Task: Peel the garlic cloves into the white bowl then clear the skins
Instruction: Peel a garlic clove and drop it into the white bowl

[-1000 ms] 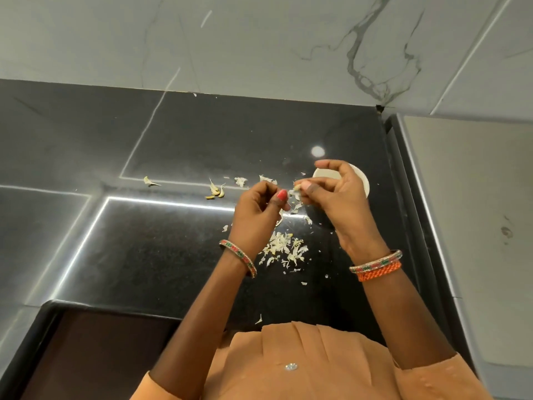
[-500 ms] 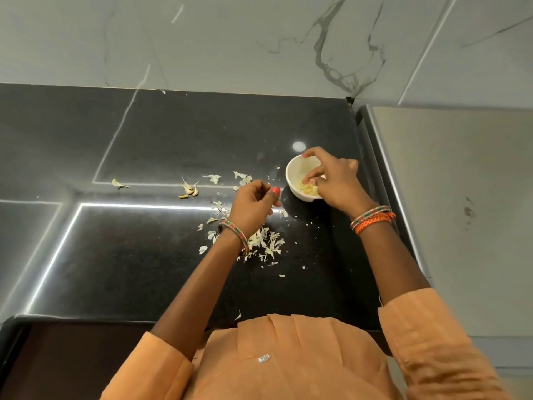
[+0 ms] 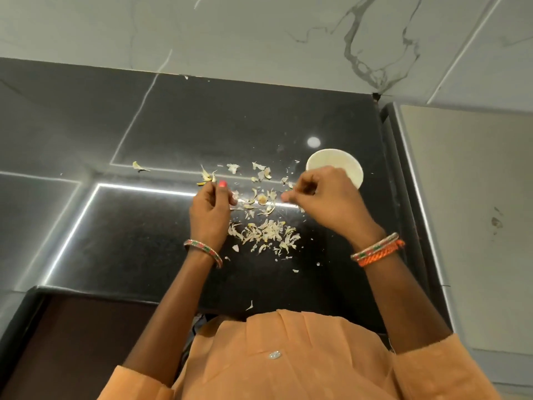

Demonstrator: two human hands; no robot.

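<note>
White bowl [image 3: 350,166], pale cream skins [image 3: 268,233], glossy black counter [image 3: 138,249], grey-veined white wall [image 3: 259,33].

A polished black stone countertop [image 3: 144,226], speckled and glossy, reflects bright strips of light. It meets a grey marble wall at the back. Pale garlic skins [image 3: 265,233] lie heaped near the middle of the counter, with looser flakes [image 3: 259,171] scattered just behind them. A few unpeeled garlic cloves [image 3: 206,177] lie to the left of those flakes, and a single skin scrap [image 3: 138,166] sits well apart, farther left. A white bowl [image 3: 336,163] stands on the counter to the right of the flakes. One small skin sliver [image 3: 249,306] lies near the front edge.
</note>
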